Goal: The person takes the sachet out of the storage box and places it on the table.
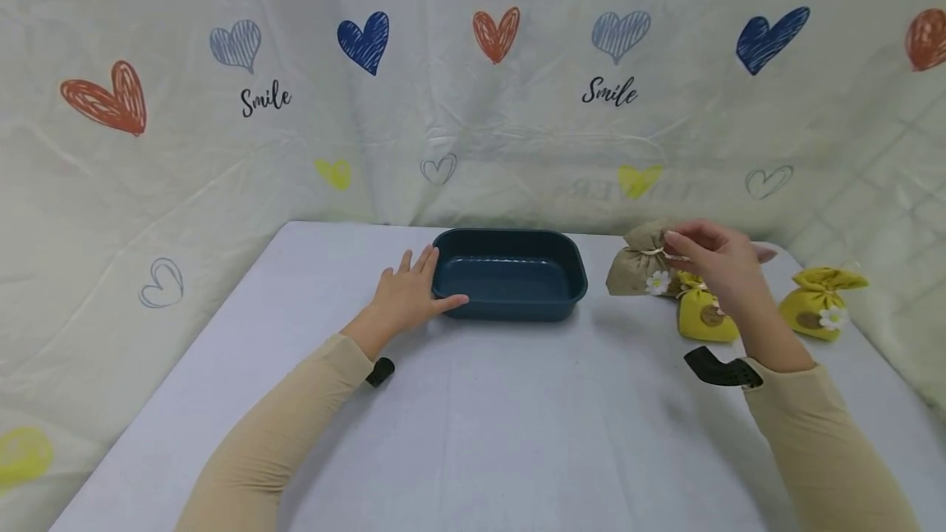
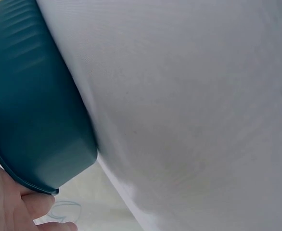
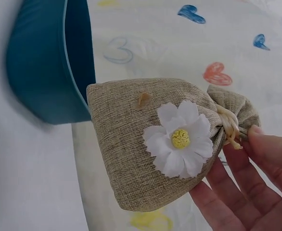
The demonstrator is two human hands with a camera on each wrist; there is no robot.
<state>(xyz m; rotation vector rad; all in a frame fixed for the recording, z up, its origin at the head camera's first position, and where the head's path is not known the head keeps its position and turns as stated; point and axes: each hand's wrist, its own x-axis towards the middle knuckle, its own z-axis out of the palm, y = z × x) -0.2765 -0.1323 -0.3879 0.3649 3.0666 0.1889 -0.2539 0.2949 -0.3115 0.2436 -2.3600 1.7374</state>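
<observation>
In the head view my right hand (image 1: 720, 257) pinches the tied neck of a beige linen drawstring pouch (image 1: 628, 269), lifted right of a dark teal tub (image 1: 510, 309). The right wrist view shows a white cloth daisy with a yellow centre on the pouch (image 3: 126, 125); its thumb and fingers meet at the cord. The tub's inside shows bare in the head view. At its left end my left hand (image 1: 406, 294) rests with spread, straight fingers on the rim, thumb along the front. Fingers (image 2: 37, 204) touch the rim's corner in the left wrist view.
Two yellow pouches with daisies, one (image 1: 702, 318) partly behind my right hand and one (image 1: 820, 302) farther right, stand on the white-covered table (image 1: 517, 433). A pale curtain (image 1: 443, 105) printed with hearts hangs behind the table's back edge.
</observation>
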